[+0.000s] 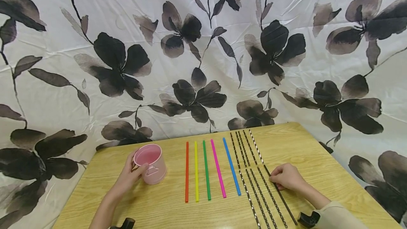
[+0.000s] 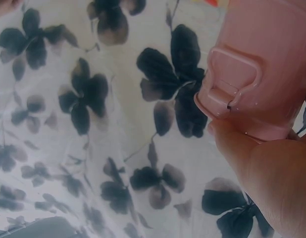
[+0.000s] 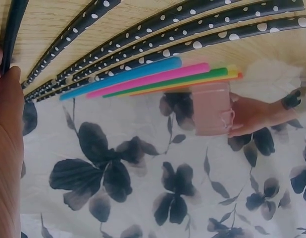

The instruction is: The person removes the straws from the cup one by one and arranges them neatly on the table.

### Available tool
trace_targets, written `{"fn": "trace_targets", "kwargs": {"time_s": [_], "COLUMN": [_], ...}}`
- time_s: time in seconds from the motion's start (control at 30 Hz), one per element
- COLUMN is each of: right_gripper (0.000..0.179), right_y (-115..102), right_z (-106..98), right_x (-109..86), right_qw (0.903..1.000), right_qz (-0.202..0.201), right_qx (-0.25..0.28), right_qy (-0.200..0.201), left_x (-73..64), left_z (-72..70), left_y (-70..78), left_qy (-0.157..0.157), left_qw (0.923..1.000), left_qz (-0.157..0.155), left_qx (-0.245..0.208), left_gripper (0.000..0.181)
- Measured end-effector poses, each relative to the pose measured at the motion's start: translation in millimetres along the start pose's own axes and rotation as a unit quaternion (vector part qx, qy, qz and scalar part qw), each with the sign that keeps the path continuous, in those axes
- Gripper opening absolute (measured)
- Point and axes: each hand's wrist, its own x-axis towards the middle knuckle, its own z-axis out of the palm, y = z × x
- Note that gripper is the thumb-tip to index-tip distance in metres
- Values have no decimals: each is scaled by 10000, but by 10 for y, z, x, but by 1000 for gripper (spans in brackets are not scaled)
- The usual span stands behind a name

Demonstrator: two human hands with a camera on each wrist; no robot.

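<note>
My left hand [image 1: 129, 175] grips a pink cup [image 1: 156, 169] by its rim and side, at the left of the table, its thumb near the small handle. In the left wrist view the thumb lies against the cup [image 2: 272, 64]. Whether the cup touches the table I cannot tell. At the right, my right hand [image 1: 287, 176] pinches a plain black straw [image 1: 287, 205] near its upper end. This straw lies slanted beside a near row of black straws with white spots [image 1: 263, 200]. In the right wrist view the black straw [image 3: 13, 29] runs up from the fingertips.
Between the hands, red [image 1: 187, 172], yellow [image 1: 196, 172], green [image 1: 206, 170], pink [image 1: 218, 169] and blue straws [image 1: 232, 167] lie apart. A far row of black patterned straws ends in a striped one [image 1: 256, 147]. Behind the wooden table [image 1: 171, 211] hangs a flowered cloth [image 1: 222, 63].
</note>
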Motion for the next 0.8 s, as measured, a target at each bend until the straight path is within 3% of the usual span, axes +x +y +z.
{"fn": "trace_targets", "kwargs": {"time_s": [0.4,0.67,0.8], "right_gripper": [12,10,10], "right_y": [12,24,21], "right_z": [2,7,-2], "right_x": [12,12,1], "right_qw": [9999,10000,9999], "right_qz": [90,-36,-20], "right_qx": [72,70,121], "right_qy": [10,-5,-67], "left_x": [-15,103,81], "left_z": [8,-61,-47], "left_y": [70,-224,-177], "left_qy": [-141,-43,-66], "left_qw": [9998,9997,9998], "left_qz": [147,19,12], "left_qx": [40,-244,-161], "left_gripper": [75,79,79]}}
